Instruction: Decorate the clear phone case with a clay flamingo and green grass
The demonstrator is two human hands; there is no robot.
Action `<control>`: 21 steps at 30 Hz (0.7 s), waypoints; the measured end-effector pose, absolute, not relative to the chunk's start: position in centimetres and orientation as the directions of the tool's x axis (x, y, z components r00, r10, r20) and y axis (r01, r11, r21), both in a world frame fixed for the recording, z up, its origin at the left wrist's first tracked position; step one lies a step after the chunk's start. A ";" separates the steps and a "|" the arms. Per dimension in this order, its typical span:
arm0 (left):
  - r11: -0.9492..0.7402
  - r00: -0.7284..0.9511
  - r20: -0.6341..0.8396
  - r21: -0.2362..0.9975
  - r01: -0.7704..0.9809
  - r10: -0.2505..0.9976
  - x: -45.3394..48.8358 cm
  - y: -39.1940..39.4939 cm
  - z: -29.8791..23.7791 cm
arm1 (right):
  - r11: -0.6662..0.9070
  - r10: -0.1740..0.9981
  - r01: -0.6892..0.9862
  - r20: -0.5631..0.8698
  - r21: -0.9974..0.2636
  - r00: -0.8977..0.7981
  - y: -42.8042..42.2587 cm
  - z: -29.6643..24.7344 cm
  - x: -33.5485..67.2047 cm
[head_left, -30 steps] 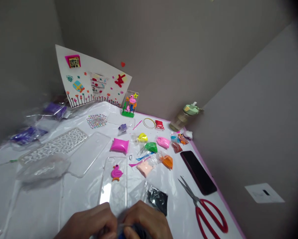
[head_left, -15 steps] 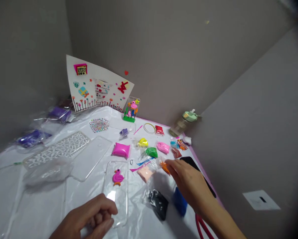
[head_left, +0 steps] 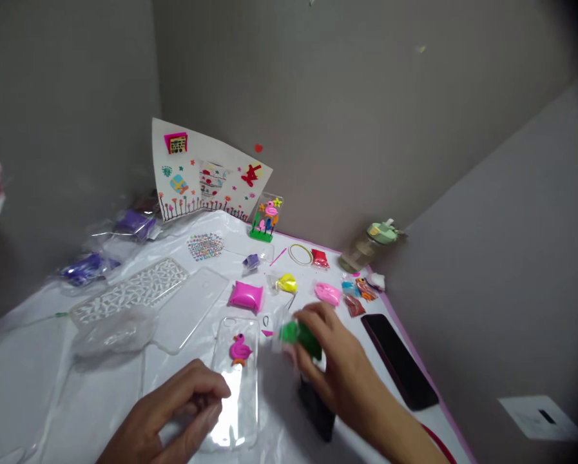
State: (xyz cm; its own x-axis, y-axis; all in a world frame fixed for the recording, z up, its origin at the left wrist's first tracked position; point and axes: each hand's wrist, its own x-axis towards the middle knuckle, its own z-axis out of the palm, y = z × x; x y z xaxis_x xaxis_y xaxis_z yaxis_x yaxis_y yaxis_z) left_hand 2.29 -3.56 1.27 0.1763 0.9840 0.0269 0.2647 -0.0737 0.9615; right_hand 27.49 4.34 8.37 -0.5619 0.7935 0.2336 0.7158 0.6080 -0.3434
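My right hand (head_left: pixel 334 364) is closed on a small bag of green clay (head_left: pixel 296 334), held just above the table to the right of a clear phone case (head_left: pixel 238 393). A pink flamingo clay figure (head_left: pixel 240 348) sits on that case. My left hand (head_left: pixel 182 412) rests at the case's lower left edge, fingers curled and pinched; whether anything is in them I cannot make out. A black clay bag (head_left: pixel 317 412) lies partly hidden under my right hand.
On the white plastic-covered table (head_left: pixel 51 386) lie a magenta clay bag (head_left: pixel 246 296), yellow bag (head_left: pixel 287 282), pink bag (head_left: pixel 328 294), other clear cases (head_left: pixel 134 293), a dark phone (head_left: pixel 399 361) and a bottle (head_left: pixel 368 243). A decorated card (head_left: pixel 206 174) leans on the wall.
My right hand moved left from the orange bag and picked up the green clay bag. The camera shifted. The left hand stayed by the case.
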 end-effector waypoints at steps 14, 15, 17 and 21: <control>0.008 0.301 -0.038 0.995 0.099 0.953 3.2 -3.7 0.9 | 0.625 0.780 0.499 0.457 -0.600 -0.427 -3.2 2.8 25.0; -0.005 0.313 -0.025 0.996 0.094 0.949 3.1 -3.6 0.9 | 0.617 0.786 0.503 0.455 -0.605 -0.418 -3.3 2.8 24.9; -0.065 0.342 0.030 0.994 0.092 0.939 3.1 -3.6 1.0 | 0.595 0.803 0.517 0.434 -0.615 -0.408 -3.5 2.6 24.8; -0.208 0.331 0.141 0.962 0.178 0.933 3.3 -4.0 0.9 | 0.600 0.797 0.496 0.417 -0.627 -0.437 -3.5 2.4 24.8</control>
